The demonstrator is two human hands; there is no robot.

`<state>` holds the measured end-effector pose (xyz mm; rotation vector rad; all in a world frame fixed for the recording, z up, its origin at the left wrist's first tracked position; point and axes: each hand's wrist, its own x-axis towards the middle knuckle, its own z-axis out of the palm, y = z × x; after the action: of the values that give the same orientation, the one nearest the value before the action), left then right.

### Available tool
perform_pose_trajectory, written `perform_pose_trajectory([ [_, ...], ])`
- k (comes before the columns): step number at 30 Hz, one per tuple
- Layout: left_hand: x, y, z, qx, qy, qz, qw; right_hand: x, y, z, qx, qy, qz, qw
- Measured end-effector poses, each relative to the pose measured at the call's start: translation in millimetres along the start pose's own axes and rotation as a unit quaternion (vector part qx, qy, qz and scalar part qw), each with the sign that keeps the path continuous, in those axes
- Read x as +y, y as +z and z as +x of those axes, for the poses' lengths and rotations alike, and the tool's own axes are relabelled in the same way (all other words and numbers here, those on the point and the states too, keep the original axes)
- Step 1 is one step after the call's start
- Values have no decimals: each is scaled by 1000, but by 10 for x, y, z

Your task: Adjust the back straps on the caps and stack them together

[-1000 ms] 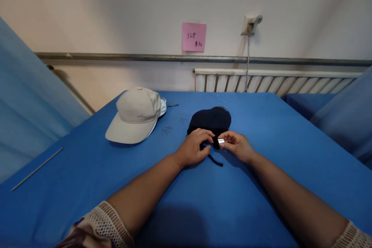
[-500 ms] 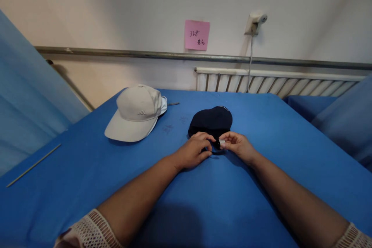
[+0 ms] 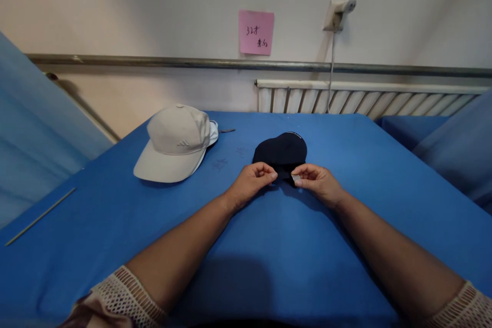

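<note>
A black cap lies on the blue-covered table in front of me, its back strap toward me. My left hand is closed, thumb and fingertips pinching the dark strap at its left. On the other side, my right hand pinches the small silver buckle at the strap's right end. Between the two hands the strap runs across, close to the cap's rear edge. Part of the strap is hidden behind my fingers.
To the left sits a beige cap, with a pale blue one partly under it. A thin stick lies near the left edge of the blue cover. Behind are a radiator and a metal rail; curtains hang at both sides.
My left hand has gone from spread fingers by the strap to a pinch on it. The strap's loose end, hanging toward me before, is now drawn across between my hands. The view has tilted slightly downward.
</note>
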<state>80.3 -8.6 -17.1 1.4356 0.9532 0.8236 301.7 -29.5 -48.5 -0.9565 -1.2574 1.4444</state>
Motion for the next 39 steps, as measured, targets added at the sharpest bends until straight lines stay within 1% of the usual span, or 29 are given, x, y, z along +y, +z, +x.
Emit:
perform_pose_trajectory([
  [3,-29,33,8,-4,-20,18,1000,-27,26,-11,9,-8,-28,1000],
  [7,-40,67,11,-14,-31,-1,999,-25,39,-19,4,-16,-44,999],
  [13,-50,79,8,-27,-28,8,999,3,14,-13,2,-19,-29,999],
  [17,-81,94,3,-39,-20,35,998,-10,28,-16,4,-10,-11,1000],
  [24,-62,144,-6,-24,-15,92,995,-43,69,-20,3,-8,-21,1000],
  [32,-67,189,-22,-23,-9,93,995,-21,75,-21,-16,-9,-42,999],
  [36,-85,214,-28,8,2,118,993,4,83,-28,-29,-20,-54,998],
  [39,-75,220,-36,25,8,130,991,15,103,-27,-25,-25,-61,997],
])
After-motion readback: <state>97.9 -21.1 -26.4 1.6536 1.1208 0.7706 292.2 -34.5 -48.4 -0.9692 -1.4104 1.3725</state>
